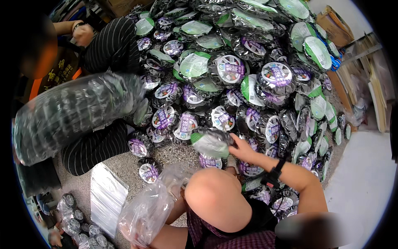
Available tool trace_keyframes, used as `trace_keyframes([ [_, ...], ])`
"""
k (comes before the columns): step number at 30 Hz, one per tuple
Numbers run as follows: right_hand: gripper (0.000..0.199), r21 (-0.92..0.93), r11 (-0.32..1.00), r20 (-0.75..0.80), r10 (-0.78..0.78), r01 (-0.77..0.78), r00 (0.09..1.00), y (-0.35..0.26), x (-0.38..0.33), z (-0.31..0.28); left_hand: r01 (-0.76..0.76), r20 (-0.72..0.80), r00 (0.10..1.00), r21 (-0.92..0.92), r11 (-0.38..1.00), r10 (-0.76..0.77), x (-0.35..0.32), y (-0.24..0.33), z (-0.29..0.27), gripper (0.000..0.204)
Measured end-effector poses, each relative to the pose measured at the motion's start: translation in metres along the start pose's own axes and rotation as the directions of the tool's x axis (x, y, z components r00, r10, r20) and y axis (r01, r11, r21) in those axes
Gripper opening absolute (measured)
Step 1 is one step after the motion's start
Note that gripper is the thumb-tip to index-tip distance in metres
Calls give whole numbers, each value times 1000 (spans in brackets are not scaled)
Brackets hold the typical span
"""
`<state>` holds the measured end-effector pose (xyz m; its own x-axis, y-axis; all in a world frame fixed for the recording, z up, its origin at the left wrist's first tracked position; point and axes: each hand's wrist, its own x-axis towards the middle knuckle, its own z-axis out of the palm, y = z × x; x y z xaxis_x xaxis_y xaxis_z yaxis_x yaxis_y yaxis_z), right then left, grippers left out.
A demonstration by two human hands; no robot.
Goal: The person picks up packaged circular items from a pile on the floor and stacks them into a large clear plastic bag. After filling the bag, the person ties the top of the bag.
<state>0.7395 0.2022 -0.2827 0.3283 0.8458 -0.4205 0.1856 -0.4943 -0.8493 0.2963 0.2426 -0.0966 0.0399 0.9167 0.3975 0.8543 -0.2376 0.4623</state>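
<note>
My right hand (pixel 243 150) is closed on the edge of a round film-wrapped pack (pixel 212 143), its green and white face turned up and slightly blurred. It is above the front of a large heap of similar packs (pixel 224 118), dark and shiny, some with purple and white labels. A crumpled clear plastic bag (pixel 147 211) lies over my left leg, beside my raised knee. My left hand seems to be by the bag at the lower edge, but its fingers are hidden, so its grip is unclear.
At the left, a person in striped trousers (pixel 110 50) sits beside a long clear bag (pixel 74 112) filled with a row of packs. Flat clear bags (pixel 107 197) lie on the speckled floor. More bagged packs (pixel 85 228) are at lower left; a cardboard box (pixel 335 25) stands at the far right.
</note>
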Motion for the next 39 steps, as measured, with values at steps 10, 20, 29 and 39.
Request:
trace_keyframes([
  [10, 56, -269, 864, 180, -388, 425, 904, 69, 3, 73, -67, -2, 998, 32, 997, 67, 0, 5, 2, 28],
  [20, 97, 15, 999, -167, 47, -45, 985, -15, 18, 25, 133, 194, 978, -309, 942, -74, -3, 39, -5, 30],
  [29, 56, -458, 238, -21, -966, 856, 257, -200, -267, -39, 906, 862, 423, -411, -104, 278, -19, 89, 29, 58],
  [39, 68, -820, 434, -188, -820, 373, 541, -154, -172, -168, 979, 926, -196, 201, 16, 323, -18, 107, 10, 56],
])
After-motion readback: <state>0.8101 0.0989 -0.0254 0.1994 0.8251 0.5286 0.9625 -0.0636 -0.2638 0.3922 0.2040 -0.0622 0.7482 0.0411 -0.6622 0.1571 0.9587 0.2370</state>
